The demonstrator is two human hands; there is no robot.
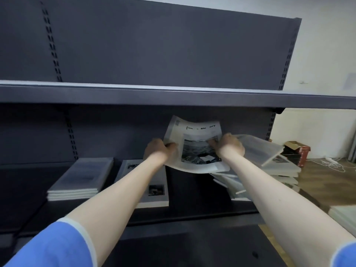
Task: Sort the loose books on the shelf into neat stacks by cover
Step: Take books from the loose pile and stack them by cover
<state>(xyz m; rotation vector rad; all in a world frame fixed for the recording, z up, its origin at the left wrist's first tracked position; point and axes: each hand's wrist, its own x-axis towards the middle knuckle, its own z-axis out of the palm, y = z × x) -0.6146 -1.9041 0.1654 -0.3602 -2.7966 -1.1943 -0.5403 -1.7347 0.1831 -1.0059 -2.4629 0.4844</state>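
both your arms reach forward into the dark shelf (192,214), forearms bare, blue sleeves (57,245) pushed up near the elbows. your left hand (160,151) is curled round the left edge of a thin book (194,149), thumb on the cover. your right hand (229,146) grips the book's right side, fingers (212,141) curled onto the cover over the top of its photo. the book is held up off the shelf between the two hands, cover facing you, bowed slightly, its top edge just under the upper shelf board (173,96). cover is white with a black title, partly readable, and a grey photo.

below and right of the right hand: a messy pile of books (279,168), one lying tilted on top. left of your left forearm: a neat stack (81,178) of grey-covered books. a second stack (154,193) lies partly hidden under your left forearm. the floor (317,182) past the shelf end carries a cardboard box (296,151) and white cables (333,164).
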